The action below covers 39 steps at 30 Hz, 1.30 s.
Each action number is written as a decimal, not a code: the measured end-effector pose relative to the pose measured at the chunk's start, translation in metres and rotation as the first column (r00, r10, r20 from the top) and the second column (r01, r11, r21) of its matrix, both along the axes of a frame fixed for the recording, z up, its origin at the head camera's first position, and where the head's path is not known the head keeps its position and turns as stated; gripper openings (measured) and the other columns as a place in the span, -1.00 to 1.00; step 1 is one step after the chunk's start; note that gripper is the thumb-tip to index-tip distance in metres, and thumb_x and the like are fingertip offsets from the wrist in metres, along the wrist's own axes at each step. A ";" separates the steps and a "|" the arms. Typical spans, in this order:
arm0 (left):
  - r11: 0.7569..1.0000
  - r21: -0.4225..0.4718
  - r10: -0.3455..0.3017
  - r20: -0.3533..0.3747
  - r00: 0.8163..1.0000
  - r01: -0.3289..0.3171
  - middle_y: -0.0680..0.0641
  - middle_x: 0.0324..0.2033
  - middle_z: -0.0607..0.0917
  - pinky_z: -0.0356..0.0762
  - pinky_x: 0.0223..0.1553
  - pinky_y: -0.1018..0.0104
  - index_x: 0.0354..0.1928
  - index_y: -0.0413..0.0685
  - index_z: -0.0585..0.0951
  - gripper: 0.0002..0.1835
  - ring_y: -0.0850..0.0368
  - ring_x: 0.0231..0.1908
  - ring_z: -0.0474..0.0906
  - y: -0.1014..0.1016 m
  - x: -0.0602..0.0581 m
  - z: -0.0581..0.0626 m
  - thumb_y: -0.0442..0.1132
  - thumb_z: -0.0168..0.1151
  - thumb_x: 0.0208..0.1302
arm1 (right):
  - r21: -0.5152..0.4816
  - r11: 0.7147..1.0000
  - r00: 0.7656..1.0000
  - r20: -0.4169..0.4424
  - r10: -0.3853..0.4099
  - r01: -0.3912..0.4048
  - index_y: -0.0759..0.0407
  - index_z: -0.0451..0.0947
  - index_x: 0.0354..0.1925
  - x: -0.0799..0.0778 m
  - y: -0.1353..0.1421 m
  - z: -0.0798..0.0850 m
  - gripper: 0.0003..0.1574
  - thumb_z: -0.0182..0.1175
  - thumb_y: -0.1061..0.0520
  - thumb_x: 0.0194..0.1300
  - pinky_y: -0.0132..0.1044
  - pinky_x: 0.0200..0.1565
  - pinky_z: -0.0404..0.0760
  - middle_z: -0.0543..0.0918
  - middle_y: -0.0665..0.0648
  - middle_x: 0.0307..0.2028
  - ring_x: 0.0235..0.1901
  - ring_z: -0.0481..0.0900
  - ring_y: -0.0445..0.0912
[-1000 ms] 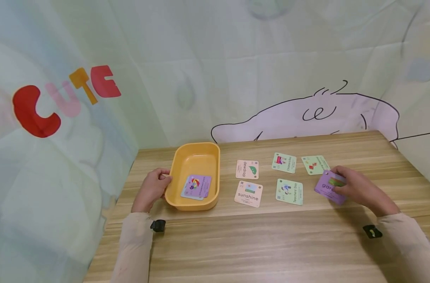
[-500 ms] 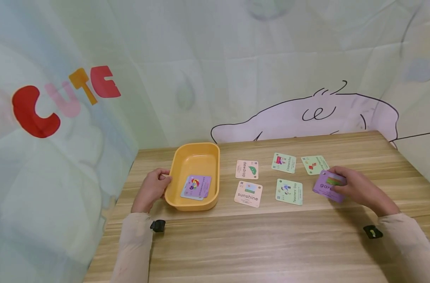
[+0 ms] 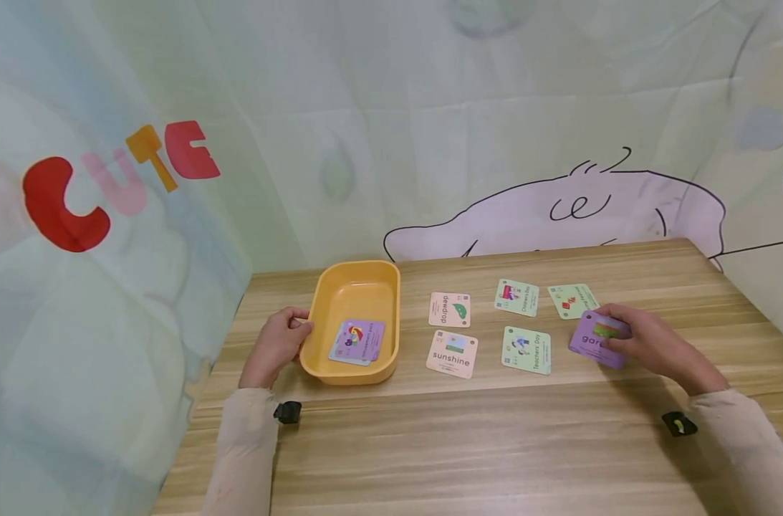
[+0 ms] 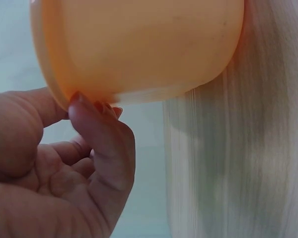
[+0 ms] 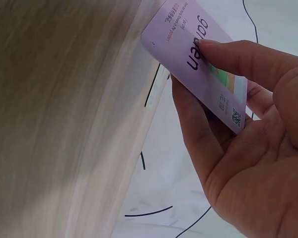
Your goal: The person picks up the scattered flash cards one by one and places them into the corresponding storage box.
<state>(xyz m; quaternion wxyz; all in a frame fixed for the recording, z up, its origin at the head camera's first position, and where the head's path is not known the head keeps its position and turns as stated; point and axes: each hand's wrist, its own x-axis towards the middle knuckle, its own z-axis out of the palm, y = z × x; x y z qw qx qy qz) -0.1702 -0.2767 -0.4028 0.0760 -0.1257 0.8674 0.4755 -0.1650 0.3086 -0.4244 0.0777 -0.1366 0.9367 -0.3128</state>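
Note:
My left hand (image 3: 277,342) pinches the left rim of a yellow plastic tub (image 3: 355,276); the left wrist view shows thumb and fingers at its edge. Inside the tub lie a purple card (image 3: 367,340) and a light blue one partly under it. My right hand (image 3: 652,344) holds a purple card (image 5: 188,59) printed "garden", thumb across its face and fingers behind. In the head view it is above the table at the right, overlapping the lower edge of a green card (image 3: 570,299). Left of it lies the green "Teachers' Day" card (image 3: 526,350).
A green "Children's Day" card (image 3: 517,297), a pink "dewdrop" card (image 3: 450,309) and a pink "sunshine" card (image 3: 452,353) lie face up on the wooden table (image 3: 455,444). A printed curtain (image 3: 339,107) hangs behind and along the left side.
The "garden" card has shifted very slightly left and tilted a little in my right hand. My left hand and the tub stay where they were.

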 end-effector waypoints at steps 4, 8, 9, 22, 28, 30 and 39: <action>1.000 0.002 0.001 0.001 1.000 -0.001 -0.17 -0.21 0.50 0.60 -0.47 0.35 0.30 -0.23 0.42 -0.62 0.06 -0.42 0.51 0.001 0.000 -0.001 -0.22 0.03 0.56 | -0.005 1.000 1.000 0.005 -0.005 0.005 0.41 0.41 0.28 0.000 0.000 0.000 -0.42 0.25 0.34 0.32 -0.31 -0.16 0.54 0.62 0.36 0.02 -0.07 0.56 0.07; 1.000 0.001 0.000 0.002 1.000 0.000 -0.18 -0.19 0.51 0.60 -0.46 0.36 0.30 -0.23 0.42 -0.62 0.06 -0.41 0.52 0.001 0.000 0.000 -0.22 0.03 0.56 | -0.024 1.000 1.000 0.025 -0.013 0.014 0.42 0.39 0.28 0.001 0.000 0.000 -0.43 0.24 0.33 0.33 -0.32 -0.20 0.54 0.62 0.34 0.00 -0.10 0.57 0.05; 1.000 0.000 -0.001 0.000 1.000 0.001 -0.18 -0.19 0.51 0.60 -0.46 0.35 0.30 -0.24 0.41 -0.62 0.06 -0.41 0.52 0.001 0.001 0.000 -0.23 0.02 0.56 | -0.028 0.999 0.999 0.028 -0.016 0.017 0.42 0.39 0.27 0.001 0.000 0.000 -0.43 0.23 0.33 0.34 -0.31 -0.21 0.55 0.62 0.33 -0.01 -0.11 0.57 0.03; 1.000 0.000 0.000 0.001 1.000 0.000 -0.18 -0.20 0.52 0.61 -0.46 0.34 0.31 -0.24 0.41 -0.61 0.07 -0.41 0.52 0.002 0.002 0.002 -0.22 0.03 0.56 | -0.006 0.999 0.999 0.039 -0.032 0.032 0.38 0.46 0.06 -0.001 0.000 0.002 -0.63 0.26 0.30 0.33 -0.26 -0.23 0.54 0.66 0.22 -0.14 -0.19 0.58 -0.02; 1.000 -0.005 -0.002 0.002 1.000 0.002 -0.18 -0.19 0.52 0.61 -0.45 0.34 0.31 -0.24 0.41 -0.60 0.05 -0.41 0.53 0.002 0.001 0.001 -0.22 0.02 0.56 | -0.007 0.999 0.997 0.059 -0.040 0.040 0.39 0.44 0.08 -0.001 -0.001 0.003 -0.63 0.25 0.29 0.35 -0.24 -0.22 0.55 0.66 0.23 -0.13 -0.18 0.58 -0.01; 1.000 -0.004 -0.003 0.001 1.000 0.003 -0.17 -0.20 0.52 0.61 -0.45 0.34 0.31 -0.24 0.41 -0.61 0.06 -0.41 0.52 0.002 0.002 0.001 -0.22 0.02 0.56 | -0.008 0.999 0.997 0.064 -0.042 0.043 0.41 0.43 0.10 -0.001 -0.001 0.004 -0.60 0.24 0.28 0.36 -0.24 -0.23 0.55 0.65 0.24 -0.13 -0.18 0.57 -0.01; 1.000 -0.004 -0.008 -0.006 1.000 0.008 -0.16 -0.23 0.51 0.59 -0.47 0.34 0.30 -0.25 0.42 -0.61 0.07 -0.43 0.50 0.000 0.001 0.000 -0.23 0.03 0.56 | 0.016 0.999 0.999 0.021 -0.045 0.045 0.47 0.40 0.19 -0.001 -0.002 0.006 -0.45 0.28 0.23 0.34 -0.33 -0.25 0.49 0.61 0.26 -0.08 -0.17 0.50 -0.01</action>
